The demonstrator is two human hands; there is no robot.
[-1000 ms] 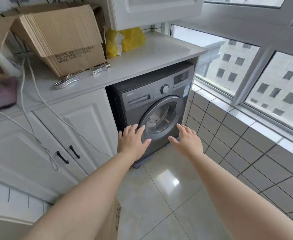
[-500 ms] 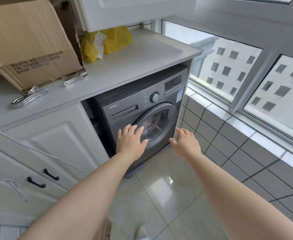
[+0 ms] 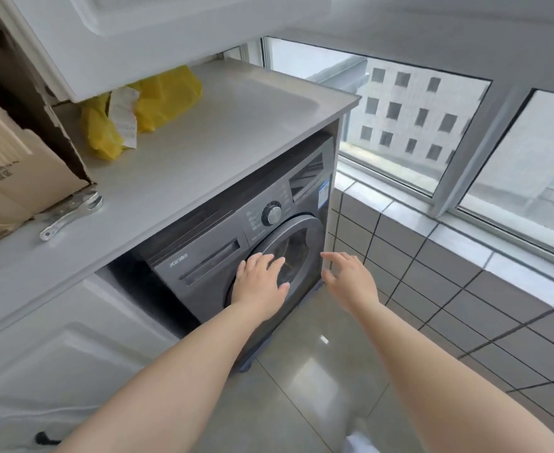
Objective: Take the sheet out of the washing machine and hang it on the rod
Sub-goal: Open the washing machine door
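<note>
Both hands have advanced to the washing machine [image 3: 236,243] over the last second. The left hand [image 3: 261,282], fingers straight, now lies over the closed door [image 3: 297,246]; the right hand [image 3: 351,277] hovers open beside it. The sheet is not visible, presumably inside. Opening the door comes next

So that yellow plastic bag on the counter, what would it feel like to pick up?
The yellow bag looks crumpled and slumped on the counter, so it would probably be floppy and sag in the hands. Its thin film suggests it is light, though its contents are hidden. It seems unlikely to roll.
</note>
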